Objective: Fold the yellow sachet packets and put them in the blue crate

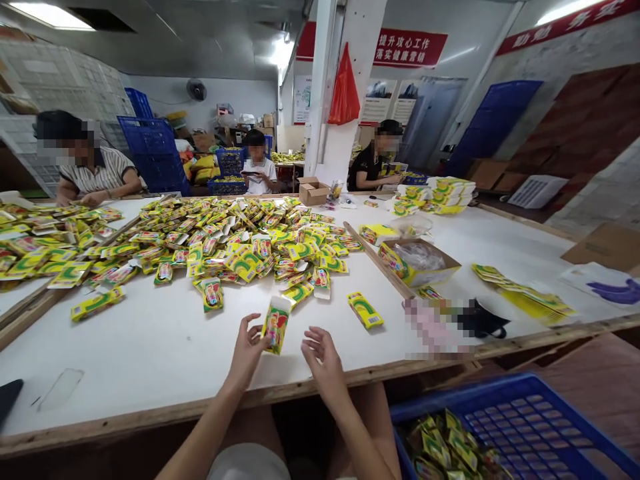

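My left hand (246,353) grips a small yellow-and-green candy box (277,325) by its left side, just above the white tabletop (175,347). The box is tilted up, and a pale flap shows at its top end. Just right of it, my right hand (324,360) is apart from the box, its fingers curved and separated around nothing. Beyond both hands spreads a large heap of similar boxes (240,237), several with pale end flaps sticking out. One single box (365,311) lies flat to the right, another (97,304) to the left.
Wooden strips (383,263) divide the table. On the right are an open display box (420,263) holding clear plastic, flattened yellow cartons (525,293) and a black cup (483,319). Below the edge, a blue crate (520,383) contains packets. Three other people sit beyond the table.
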The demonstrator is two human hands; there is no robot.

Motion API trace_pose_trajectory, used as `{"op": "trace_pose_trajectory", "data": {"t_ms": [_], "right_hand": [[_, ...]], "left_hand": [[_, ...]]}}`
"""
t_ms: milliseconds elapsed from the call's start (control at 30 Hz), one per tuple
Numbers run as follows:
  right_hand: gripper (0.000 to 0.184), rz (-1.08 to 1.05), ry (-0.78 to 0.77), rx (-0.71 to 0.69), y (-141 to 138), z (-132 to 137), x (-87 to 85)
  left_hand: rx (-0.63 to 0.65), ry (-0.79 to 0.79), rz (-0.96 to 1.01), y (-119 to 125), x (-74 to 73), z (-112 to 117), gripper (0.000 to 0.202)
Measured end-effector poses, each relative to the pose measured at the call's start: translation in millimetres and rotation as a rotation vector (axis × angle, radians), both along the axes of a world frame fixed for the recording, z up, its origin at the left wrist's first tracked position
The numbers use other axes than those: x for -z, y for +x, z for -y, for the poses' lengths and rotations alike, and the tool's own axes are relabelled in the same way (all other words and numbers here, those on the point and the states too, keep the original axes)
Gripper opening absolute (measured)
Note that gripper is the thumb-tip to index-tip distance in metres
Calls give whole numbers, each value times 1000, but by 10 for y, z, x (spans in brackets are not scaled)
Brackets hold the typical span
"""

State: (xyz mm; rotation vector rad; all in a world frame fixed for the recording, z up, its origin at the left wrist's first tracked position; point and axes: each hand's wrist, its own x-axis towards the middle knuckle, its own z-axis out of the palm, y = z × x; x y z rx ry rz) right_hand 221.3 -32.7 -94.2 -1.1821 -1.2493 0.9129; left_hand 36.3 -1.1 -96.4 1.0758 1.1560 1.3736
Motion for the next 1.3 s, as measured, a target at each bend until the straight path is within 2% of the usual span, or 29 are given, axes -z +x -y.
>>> {"op": "trace_pose_trajectory", "data": {"t_ms": [67,167,300,467,700,833,933,1000,1067,1167,1300], "right_hand": [[38,-85,3,-80,-174,-117,3],[33,-106,20,-173,-275,-175,-2],[32,-62,44,-230,-174,-137,15],[34,-18,11,-289,-34,-158,39],[14,88,-28,-326,-3,-352,19],[19,96,-12,-273,-19,-384,45],[18,32,15,-223,-32,-366,78],[25,-22,24,-207,-35,-347,87],[27,-19,41,-211,-32,-324,73],[14,77,79,-250,-28,-283,12],[14,132,102,-245,-48,-223,-85]], "left_hand": [[81,-5,64,120,-18,190,57],[147,38,33,214,-67,314,52],[184,86,-1,210,-99,323,46],[273,68,-74,180,-29,257,38],[206,117,-201,177,46,128,23],[141,153,-161,241,21,118,20],[114,156,-60,280,15,128,33],[113,155,-40,287,14,131,41],[138,143,-82,279,11,130,33],[161,155,-171,259,-7,140,18],[131,168,-211,257,-55,189,19]]}}
